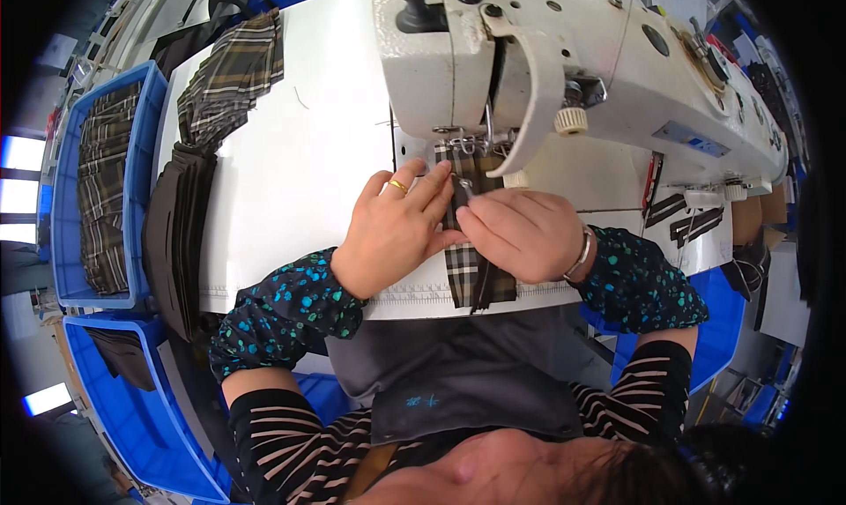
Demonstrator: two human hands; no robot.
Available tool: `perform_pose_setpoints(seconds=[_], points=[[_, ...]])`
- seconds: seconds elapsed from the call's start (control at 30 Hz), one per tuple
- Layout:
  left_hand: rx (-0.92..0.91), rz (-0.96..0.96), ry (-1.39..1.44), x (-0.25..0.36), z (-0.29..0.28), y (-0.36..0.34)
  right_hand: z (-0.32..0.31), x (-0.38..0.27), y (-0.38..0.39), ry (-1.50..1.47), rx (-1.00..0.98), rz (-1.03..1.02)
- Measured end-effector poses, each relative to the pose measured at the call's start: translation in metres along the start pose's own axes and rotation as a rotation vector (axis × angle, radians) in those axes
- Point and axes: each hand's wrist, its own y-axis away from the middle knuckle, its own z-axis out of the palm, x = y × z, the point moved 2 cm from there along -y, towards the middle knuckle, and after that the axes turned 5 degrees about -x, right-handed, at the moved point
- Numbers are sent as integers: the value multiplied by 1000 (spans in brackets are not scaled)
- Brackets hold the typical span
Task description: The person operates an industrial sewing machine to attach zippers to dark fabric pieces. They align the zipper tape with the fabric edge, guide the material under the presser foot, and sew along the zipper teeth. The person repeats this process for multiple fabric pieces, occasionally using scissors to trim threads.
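A strip of plaid fabric (461, 276) with a dark zipper (481, 286) lies lengthwise under the presser foot of a white sewing machine (441, 82). My left hand (397, 223), a gold ring on one finger, rests open on the strip, fingertips just below the presser foot. Beside it, my right hand (520, 232) is closed in a pinch on a small metal zipper pull (466, 186), just in front of the foot. The fingers partly cover the strip and zipper.
Plaid pieces (229, 73) and a stack of dark pieces (176, 232) lie on the white table (308, 152)'s left. Blue bins (66, 249) stand beside it, holding fabric. Black strips (696, 223) and a red-handled tool (650, 188) lie at right; another blue bin (714, 346) sits below.
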Motion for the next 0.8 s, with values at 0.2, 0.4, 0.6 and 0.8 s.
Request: perform_pose_setpoints(seconds=[0.2, 0.4, 0.6, 0.8], points=[[29, 8, -8, -1, 1, 1, 37, -2, 13, 7, -117, 55], [46, -76, 49, 5, -1, 5, 39, -4, 13, 63, -168, 154], [50, -40, -7, 9, 2, 6, 40, 0, 13, 113, -97, 115], [71, -40, -7, 7, 4, 4, 42, -4, 19, 68, -204, 181]])
